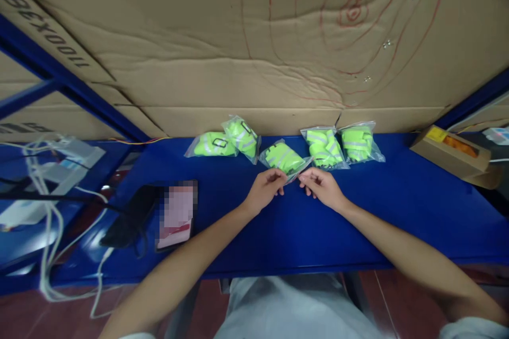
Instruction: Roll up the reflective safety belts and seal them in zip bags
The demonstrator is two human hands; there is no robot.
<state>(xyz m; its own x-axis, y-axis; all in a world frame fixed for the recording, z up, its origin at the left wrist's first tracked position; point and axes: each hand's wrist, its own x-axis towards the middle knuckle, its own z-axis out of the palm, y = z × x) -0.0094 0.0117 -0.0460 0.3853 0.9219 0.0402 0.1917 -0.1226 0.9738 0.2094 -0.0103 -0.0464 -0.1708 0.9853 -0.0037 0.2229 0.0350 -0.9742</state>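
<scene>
A clear plastic bag (283, 157) with folded neon-yellow fabric and grey stripes inside lies at the middle of the blue table. My left hand (267, 188) pinches the near edge of this bag between thumb and fingers. On the other side, my right hand (320, 186) has its fingertips closed on the bag's right corner. Beyond my left hand are two similar bags, one flat (214, 144) and one leaning over it (243, 137). Past my right hand lie two more, a nearer one (324, 147) and one at its right (358, 143).
The blue table (286, 238) backs onto a cardboard panel (191, 90) with red drawn rings. At left lie a phone (177, 212), a black pouch-like item (133, 214) and tangled white cables (47, 233). An open cardboard box (449, 156) stands at the right.
</scene>
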